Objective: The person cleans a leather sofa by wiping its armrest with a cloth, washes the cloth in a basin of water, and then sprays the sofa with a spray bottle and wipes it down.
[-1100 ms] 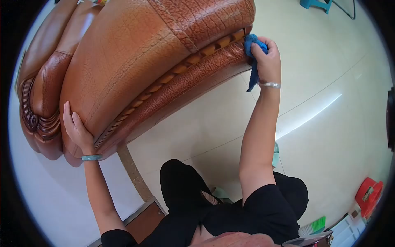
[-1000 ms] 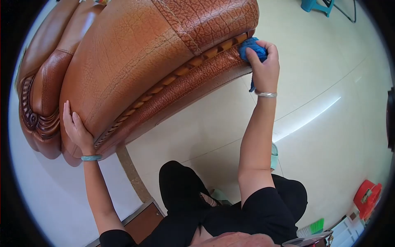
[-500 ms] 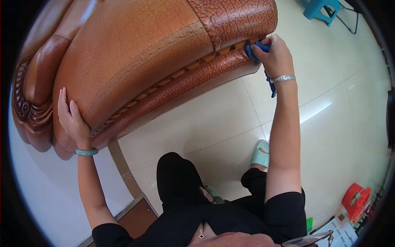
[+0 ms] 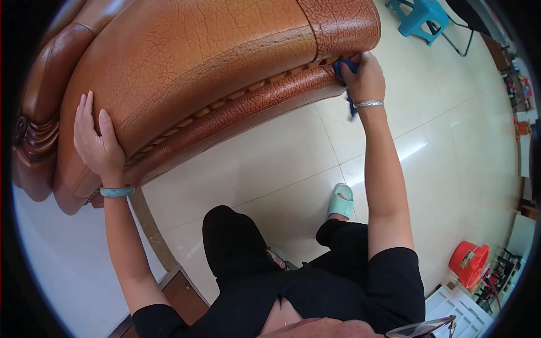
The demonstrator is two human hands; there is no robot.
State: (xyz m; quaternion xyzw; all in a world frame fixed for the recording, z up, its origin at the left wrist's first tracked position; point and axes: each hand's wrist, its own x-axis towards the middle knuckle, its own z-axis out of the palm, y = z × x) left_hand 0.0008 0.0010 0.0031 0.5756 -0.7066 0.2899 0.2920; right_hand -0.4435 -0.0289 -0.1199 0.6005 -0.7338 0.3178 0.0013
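The left hand (image 4: pixel 98 141) lies flat on a brown leather sofa (image 4: pixel 214 50), its fingers (image 4: pixel 83 110) extended; a green bangle (image 4: pixel 117 192) circles the wrist behind them. The right hand (image 4: pixel 367 79) grips a blue cloth (image 4: pixel 340 67), its fingers bent around the fabric at the far end of a strip of trim (image 4: pixel 257 86) on the sofa. A loose end of the cloth trails from these fingers toward a silver bracelet (image 4: pixel 370 103). Beyond the right fingers, well apart, stands a blue stool (image 4: pixel 418 18); below them in the view, a pale green slipper (image 4: pixel 340 204) rests on the tiled floor (image 4: pixel 270 152).
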